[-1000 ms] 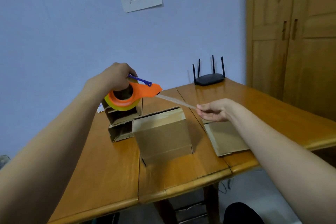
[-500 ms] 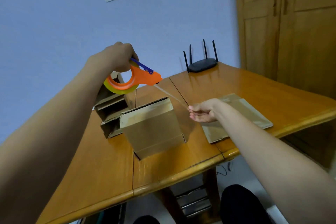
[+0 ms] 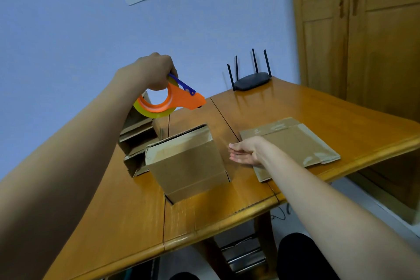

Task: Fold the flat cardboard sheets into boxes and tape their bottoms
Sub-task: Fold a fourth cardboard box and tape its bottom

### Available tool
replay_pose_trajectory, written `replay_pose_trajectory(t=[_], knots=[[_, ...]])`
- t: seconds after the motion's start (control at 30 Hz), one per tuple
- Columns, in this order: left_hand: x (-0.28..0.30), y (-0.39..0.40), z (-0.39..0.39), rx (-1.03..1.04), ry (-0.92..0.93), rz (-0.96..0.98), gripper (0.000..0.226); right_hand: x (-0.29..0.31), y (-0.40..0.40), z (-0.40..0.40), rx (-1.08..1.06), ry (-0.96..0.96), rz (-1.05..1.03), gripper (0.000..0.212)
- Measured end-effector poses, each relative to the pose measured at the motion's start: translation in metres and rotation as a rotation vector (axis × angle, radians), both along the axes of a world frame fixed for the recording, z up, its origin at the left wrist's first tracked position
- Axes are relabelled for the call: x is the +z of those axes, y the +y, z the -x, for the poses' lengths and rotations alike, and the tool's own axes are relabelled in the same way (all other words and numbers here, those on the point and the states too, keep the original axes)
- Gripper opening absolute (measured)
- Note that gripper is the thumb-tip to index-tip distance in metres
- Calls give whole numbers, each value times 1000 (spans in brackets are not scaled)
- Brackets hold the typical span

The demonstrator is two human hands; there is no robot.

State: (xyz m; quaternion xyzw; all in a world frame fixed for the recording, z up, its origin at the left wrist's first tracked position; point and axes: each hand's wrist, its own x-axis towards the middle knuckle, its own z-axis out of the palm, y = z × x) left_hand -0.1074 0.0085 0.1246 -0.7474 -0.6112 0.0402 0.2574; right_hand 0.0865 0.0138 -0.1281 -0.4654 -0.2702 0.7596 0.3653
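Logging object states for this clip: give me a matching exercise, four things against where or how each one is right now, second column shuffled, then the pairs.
Things:
1. tape dispenser
2. folded box
3. flat cardboard sheets
4. router

States:
A. at the table's far edge, by the wall
B. lying flat under the right forearm
C. held up in the air by the left hand
D. standing on the table between the two arms

Pairs: 1-C, 2-D, 3-B, 4-A
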Motion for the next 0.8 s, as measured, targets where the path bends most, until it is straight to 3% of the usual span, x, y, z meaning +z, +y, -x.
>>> replay_pose_trajectory(t=[0.3, 0.53, 0.8], knots=[[-4, 0, -1, 14, 13, 20, 42, -12, -2, 15, 5, -52, -20, 13], [-10, 2, 5, 19, 2, 36, 44, -18, -5, 23, -4, -164, -71, 5], [-12, 4, 8, 10, -15, 35, 41, -22, -15, 32, -119, -216, -142, 8]])
